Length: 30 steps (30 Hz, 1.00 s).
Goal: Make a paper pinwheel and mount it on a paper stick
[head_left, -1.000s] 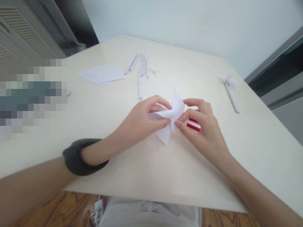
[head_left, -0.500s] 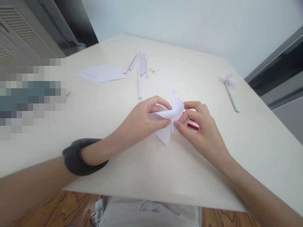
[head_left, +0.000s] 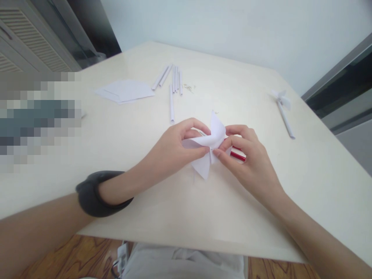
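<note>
A white paper pinwheel (head_left: 216, 133) with curled blades is held between both hands above the near middle of the table. My left hand (head_left: 183, 143) grips its left side, thumb at the centre and fingers behind a blade. On the other side, my right hand (head_left: 247, 151) pinches the paper near the centre with thumb and index finger. What the fingertips do behind the paper is hidden. Red-handled scissors (head_left: 238, 155) lie on the table, partly covered by my right hand and the pinwheel.
Rolled paper tubes (head_left: 176, 79) lie at the back, with one more tube (head_left: 172, 104) nearer. Beside them are small pins (head_left: 188, 88). Paper sheets (head_left: 130, 91) lie at the left on the white table (head_left: 174, 209). A finished pinwheel on a paper stick (head_left: 286, 120) lies at the right.
Hardly anything differs. Both hands keep the same grip on the pinwheel, and the view has shifted very slightly.
</note>
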### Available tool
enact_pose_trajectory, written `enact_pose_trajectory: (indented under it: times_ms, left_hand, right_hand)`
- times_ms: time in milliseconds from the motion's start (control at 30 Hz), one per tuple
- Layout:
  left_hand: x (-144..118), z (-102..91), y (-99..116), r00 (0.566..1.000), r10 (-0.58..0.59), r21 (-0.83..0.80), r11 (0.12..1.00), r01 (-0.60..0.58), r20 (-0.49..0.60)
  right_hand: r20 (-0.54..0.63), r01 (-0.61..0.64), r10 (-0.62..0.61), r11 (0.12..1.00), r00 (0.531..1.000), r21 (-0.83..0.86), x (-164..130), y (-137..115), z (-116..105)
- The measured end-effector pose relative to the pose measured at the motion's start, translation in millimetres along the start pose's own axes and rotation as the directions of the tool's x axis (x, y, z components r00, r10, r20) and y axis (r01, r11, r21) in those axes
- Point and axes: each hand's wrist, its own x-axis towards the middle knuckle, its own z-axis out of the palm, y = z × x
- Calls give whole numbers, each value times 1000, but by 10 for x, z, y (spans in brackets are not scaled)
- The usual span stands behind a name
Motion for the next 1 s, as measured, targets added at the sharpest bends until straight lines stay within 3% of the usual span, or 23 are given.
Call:
enact_pose_trajectory:
  times_ms: [267, 500, 1000]
  left_hand:
    - [16, 0, -30, 1000, -12, -49, 999, 12, 8]
    - [8, 3, -8, 1000, -1, -31, 1000, 1, 10]
    - [1, 4, -28, 999, 36, 15, 999, -36, 4]
  right_hand:
    - [-26, 39, -40, 999, 999, -21, 5, 10, -13]
    - [-20, -22, 23, 998, 1000, 51, 12, -2, -17]
    - [14, -53, 52, 998, 999, 45, 0, -23, -9]
